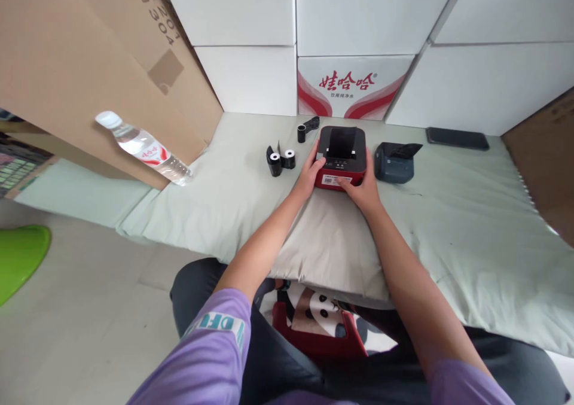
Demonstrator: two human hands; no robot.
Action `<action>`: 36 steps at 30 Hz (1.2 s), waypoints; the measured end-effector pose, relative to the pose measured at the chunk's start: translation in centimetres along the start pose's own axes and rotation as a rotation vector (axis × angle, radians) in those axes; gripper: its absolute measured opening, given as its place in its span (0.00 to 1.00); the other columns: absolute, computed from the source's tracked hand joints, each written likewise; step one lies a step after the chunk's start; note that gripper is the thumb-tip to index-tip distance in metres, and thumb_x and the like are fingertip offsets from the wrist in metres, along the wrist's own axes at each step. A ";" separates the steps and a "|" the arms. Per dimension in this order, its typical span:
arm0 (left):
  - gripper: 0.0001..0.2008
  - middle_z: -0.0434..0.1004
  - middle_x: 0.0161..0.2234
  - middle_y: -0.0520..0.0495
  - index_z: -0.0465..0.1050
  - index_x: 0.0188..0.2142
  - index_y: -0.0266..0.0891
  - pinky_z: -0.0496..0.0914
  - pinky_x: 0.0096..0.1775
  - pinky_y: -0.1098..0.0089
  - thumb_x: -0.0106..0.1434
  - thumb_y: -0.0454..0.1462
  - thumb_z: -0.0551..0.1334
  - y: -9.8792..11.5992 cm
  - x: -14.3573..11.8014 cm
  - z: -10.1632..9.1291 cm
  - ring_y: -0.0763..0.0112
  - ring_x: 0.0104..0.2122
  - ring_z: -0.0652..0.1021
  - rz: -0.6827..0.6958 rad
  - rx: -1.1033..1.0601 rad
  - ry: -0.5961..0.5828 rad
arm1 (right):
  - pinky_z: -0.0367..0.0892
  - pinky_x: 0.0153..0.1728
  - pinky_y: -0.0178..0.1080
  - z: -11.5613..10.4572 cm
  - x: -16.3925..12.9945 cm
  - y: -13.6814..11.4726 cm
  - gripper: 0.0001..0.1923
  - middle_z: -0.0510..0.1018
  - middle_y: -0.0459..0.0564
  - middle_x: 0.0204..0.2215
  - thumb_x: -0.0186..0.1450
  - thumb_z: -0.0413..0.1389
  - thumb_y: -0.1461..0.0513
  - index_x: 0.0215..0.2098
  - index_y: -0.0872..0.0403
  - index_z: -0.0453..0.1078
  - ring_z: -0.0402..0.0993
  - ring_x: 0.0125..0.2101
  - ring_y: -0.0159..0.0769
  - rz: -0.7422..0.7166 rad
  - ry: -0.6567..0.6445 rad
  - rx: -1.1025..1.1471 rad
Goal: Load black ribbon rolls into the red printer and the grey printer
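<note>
The printer [341,157], a red box with a black top, is sitting on the cloth-covered counter [448,225] just ahead of the person, a little toward 12 o'clock from the fold of grey cloth at the near edge. Both hands are gripping it: the left hand [310,174] is wrapping round its 9 o'clock side with the thumb on top, and the right hand [364,189] is pressing against its 5 o'clock corner, fingers curled on the front face. Neither hand is carrying anything else.

The printer's lid is lying shut, as far as this view shows, and I cannot tell whether a roll is sitting inside. At the printer's 9 o'clock, well apart from the left hand, two rolls [281,160] are standing side by side, one with a white core showing. A third, darker spool [302,133] is standing near 11 o'clock with a strip of black ribbon trailing beside it. So the loose rolls are still waiting outside the machine, and the work looks to be at an early stage, with the printer merely being held or positioned.

At 3 o'clock a second, dark blue printer [394,163] is resting just beside the red one, its flap raised. Farther off toward 2 o'clock a phone [457,138] is lying flat. A bottle [143,148] is lying tilted at 10 o'clock against the cardboard.
</note>
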State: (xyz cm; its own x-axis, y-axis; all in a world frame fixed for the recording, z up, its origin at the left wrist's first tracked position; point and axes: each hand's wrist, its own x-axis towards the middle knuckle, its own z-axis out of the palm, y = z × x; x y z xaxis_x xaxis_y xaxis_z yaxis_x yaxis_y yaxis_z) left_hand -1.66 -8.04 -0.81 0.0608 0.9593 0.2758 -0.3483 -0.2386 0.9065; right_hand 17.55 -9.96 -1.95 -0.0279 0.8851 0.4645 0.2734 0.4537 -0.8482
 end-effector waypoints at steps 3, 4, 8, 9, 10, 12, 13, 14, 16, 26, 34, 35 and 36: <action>0.40 0.60 0.78 0.55 0.64 0.76 0.48 0.49 0.79 0.59 0.67 0.52 0.65 0.4 -0.2 0.2 0.57 0.80 0.55 0.062 0.046 0.007 | 0.52 0.80 0.63 0.0 0.0 0.1 0.68 0.57 0.60 0.79 0.53 0.72 0.34 0.80 0.46 0.47 0.57 0.78 0.58 -0.007 0.000 0.006; 0.39 0.60 0.78 0.56 0.64 0.76 0.49 0.48 0.79 0.59 0.68 0.52 0.65 0.5 -0.2 0.2 0.57 0.80 0.55 0.062 0.053 0.006 | 0.51 0.80 0.63 -0.1 0.0 0.1 0.68 0.57 0.60 0.79 0.53 0.72 0.35 0.80 0.46 0.47 0.57 0.78 0.58 -0.010 0.000 0.003; 0.40 0.60 0.78 0.55 0.64 0.76 0.48 0.48 0.79 0.60 0.67 0.52 0.65 0.6 -0.3 0.3 0.58 0.80 0.54 0.055 0.061 0.017 | 0.51 0.80 0.63 -0.1 0.0 0.2 0.66 0.57 0.61 0.79 0.54 0.72 0.35 0.80 0.47 0.47 0.56 0.78 0.57 -0.022 -0.005 -0.017; 0.40 0.60 0.78 0.55 0.63 0.76 0.48 0.48 0.79 0.60 0.67 0.52 0.65 0.6 -0.3 0.3 0.58 0.80 0.55 0.053 0.057 0.017 | 0.51 0.80 0.63 -0.1 0.0 0.2 0.67 0.57 0.61 0.79 0.54 0.71 0.35 0.80 0.47 0.47 0.56 0.78 0.57 -0.021 -0.006 -0.020; 0.40 0.60 0.78 0.55 0.63 0.76 0.48 0.48 0.79 0.60 0.67 0.52 0.65 0.5 -0.3 0.3 0.58 0.80 0.55 0.051 0.052 0.015 | 0.51 0.80 0.63 -0.1 0.0 0.2 0.67 0.56 0.61 0.80 0.54 0.71 0.35 0.80 0.47 0.46 0.56 0.78 0.58 -0.018 -0.007 -0.022; 0.40 0.60 0.78 0.56 0.62 0.77 0.49 0.49 0.79 0.60 0.68 0.52 0.64 0.5 -0.3 0.3 0.58 0.80 0.56 0.049 0.040 0.012 | 0.50 0.80 0.62 -0.1 0.0 0.3 0.69 0.55 0.62 0.80 0.54 0.71 0.34 0.80 0.48 0.45 0.56 0.79 0.58 -0.013 -0.006 -0.023; 0.40 0.60 0.78 0.56 0.62 0.77 0.49 0.49 0.79 0.59 0.68 0.52 0.64 0.5 -0.3 0.3 0.58 0.80 0.56 0.047 0.037 0.011 | 0.50 0.80 0.62 -0.1 0.0 0.4 0.69 0.54 0.61 0.80 0.54 0.71 0.34 0.80 0.47 0.45 0.55 0.79 0.58 -0.012 -0.008 -0.022; 0.40 0.59 0.78 0.57 0.62 0.77 0.50 0.49 0.79 0.59 0.68 0.52 0.64 0.5 -0.3 0.3 0.58 0.80 0.56 0.046 0.036 0.008 | 0.50 0.80 0.63 -0.1 0.0 0.4 0.69 0.54 0.61 0.80 0.54 0.71 0.34 0.80 0.47 0.45 0.55 0.79 0.59 -0.011 -0.009 -0.020; 0.39 0.59 0.78 0.57 0.62 0.77 0.50 0.49 0.79 0.59 0.69 0.51 0.64 0.5 -0.3 0.2 0.59 0.80 0.56 0.047 0.048 0.004 | 0.50 0.80 0.63 -0.1 0.0 0.3 0.68 0.54 0.59 0.81 0.54 0.71 0.34 0.80 0.45 0.45 0.55 0.79 0.59 -0.013 -0.012 -0.017; 0.35 0.60 0.78 0.54 0.64 0.75 0.48 0.50 0.80 0.59 0.70 0.48 0.62 0.4 -0.1 0.2 0.60 0.80 0.57 0.066 0.115 0.017 | 0.50 0.80 0.63 0.0 -0.2 -0.7 0.68 0.55 0.58 0.80 0.53 0.72 0.34 0.80 0.44 0.46 0.54 0.79 0.58 -0.005 -0.007 0.012; 0.37 0.56 0.79 0.58 0.62 0.76 0.51 0.48 0.80 0.60 0.69 0.50 0.63 0.0 0.1 -0.1 0.62 0.80 0.54 0.050 0.091 -0.005 | 0.49 0.81 0.63 -0.1 -0.1 -0.5 0.69 0.57 0.59 0.80 0.53 0.72 0.35 0.80 0.46 0.46 0.54 0.79 0.58 0.009 -0.009 0.008; 0.37 0.56 0.79 0.59 0.62 0.76 0.51 0.47 0.80 0.60 0.69 0.50 0.63 -0.1 0.2 -0.2 0.62 0.81 0.54 0.053 0.084 -0.010 | 0.49 0.81 0.62 -0.1 -0.1 -0.5 0.69 0.57 0.59 0.79 0.52 0.72 0.35 0.80 0.47 0.46 0.54 0.79 0.58 0.005 -0.009 0.010; 0.38 0.56 0.79 0.59 0.62 0.76 0.51 0.47 0.80 0.60 0.69 0.50 0.63 -0.2 0.2 -0.2 0.61 0.81 0.54 0.058 0.076 -0.014 | 0.49 0.81 0.62 -0.1 -0.1 -0.5 0.70 0.57 0.60 0.79 0.52 0.72 0.34 0.80 0.47 0.46 0.55 0.79 0.59 0.002 -0.011 0.011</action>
State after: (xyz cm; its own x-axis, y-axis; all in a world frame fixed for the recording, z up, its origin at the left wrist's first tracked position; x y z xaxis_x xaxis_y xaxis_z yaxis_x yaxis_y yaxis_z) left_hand -1.75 -7.76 -1.01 0.0556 0.9415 0.3324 -0.2795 -0.3050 0.9104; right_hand 17.47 -10.31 -1.56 -0.0380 0.8869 0.4604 0.2627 0.4534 -0.8517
